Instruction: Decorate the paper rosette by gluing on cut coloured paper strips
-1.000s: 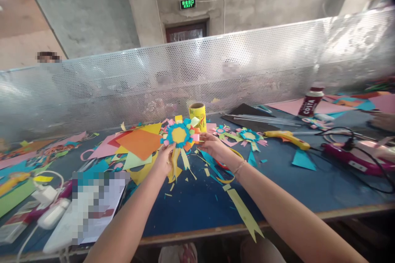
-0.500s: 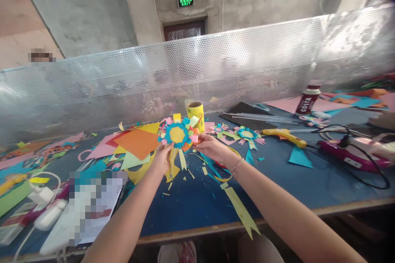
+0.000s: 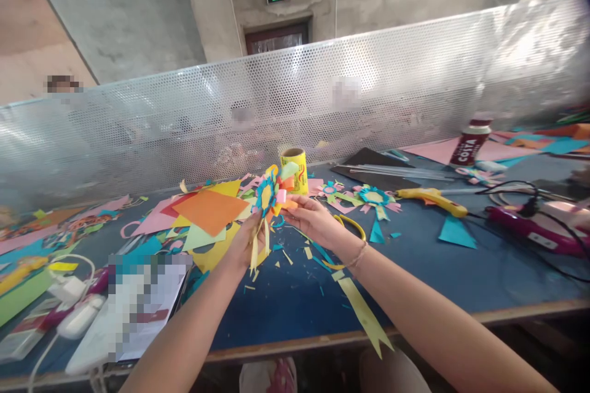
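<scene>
A paper rosette with blue petals, a yellow centre and pink, green and orange tabs is held above the blue table, turned edge-on toward the left. My left hand grips it from below near its yellow ribbon tails. My right hand pinches the orange and pink tabs on its right side. A yellow tape roll stands just behind the rosette.
Loose coloured paper sheets and scraps lie left of my hands. Finished rosettes, a yellow glue gun, a purple glue gun with cables and a bottle are to the right. A perforated metal screen closes the table's far side.
The rosette has been turned from facing me to nearly edge-on, and lifted slightly. Both hands kept hold of it and shifted a little with the turn.
</scene>
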Demonstrator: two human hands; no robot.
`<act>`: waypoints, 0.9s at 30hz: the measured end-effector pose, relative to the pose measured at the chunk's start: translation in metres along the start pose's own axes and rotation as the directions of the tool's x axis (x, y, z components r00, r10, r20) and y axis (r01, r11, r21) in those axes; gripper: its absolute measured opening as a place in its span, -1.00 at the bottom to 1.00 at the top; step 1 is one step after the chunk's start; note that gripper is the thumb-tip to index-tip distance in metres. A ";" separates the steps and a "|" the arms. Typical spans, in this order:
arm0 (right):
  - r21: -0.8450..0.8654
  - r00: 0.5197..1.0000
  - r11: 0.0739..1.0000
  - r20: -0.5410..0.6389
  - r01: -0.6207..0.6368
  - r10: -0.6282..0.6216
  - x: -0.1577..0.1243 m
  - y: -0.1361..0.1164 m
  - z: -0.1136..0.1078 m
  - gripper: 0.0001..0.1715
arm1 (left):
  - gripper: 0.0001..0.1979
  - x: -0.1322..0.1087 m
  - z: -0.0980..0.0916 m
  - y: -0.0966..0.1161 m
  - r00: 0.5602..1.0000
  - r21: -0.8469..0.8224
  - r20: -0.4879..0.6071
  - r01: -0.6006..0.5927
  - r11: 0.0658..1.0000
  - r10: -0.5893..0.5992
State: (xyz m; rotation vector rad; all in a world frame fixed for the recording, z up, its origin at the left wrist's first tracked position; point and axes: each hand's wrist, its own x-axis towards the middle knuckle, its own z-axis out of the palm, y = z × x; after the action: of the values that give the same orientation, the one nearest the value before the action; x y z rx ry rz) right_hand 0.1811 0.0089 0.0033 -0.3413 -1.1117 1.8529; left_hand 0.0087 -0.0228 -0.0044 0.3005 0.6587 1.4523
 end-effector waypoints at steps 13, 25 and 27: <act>-0.122 0.979 0.979 0.145 0.161 -0.143 -0.019 -0.008 0.028 -0.63 | -0.83 -0.026 0.018 -0.006 1.000 -0.022 0.021 -0.018 1.000 0.019; -0.990 0.983 0.138 -0.040 -0.014 -0.182 -0.018 -0.072 -0.053 -0.77 | -0.70 -0.017 0.012 0.000 0.998 -0.186 0.065 0.024 0.982 -0.013; -0.906 0.882 -0.158 -0.322 -0.392 -0.344 -0.032 -0.103 -0.095 -0.80 | -0.71 -0.010 0.009 0.002 0.999 -0.164 0.049 0.026 0.986 -0.018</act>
State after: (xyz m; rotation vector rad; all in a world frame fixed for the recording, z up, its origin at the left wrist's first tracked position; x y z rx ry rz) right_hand 0.3161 0.0526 0.0267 -1.6850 -1.9729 0.2298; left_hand 0.0124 -0.0308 0.0065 0.1975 0.4990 1.4645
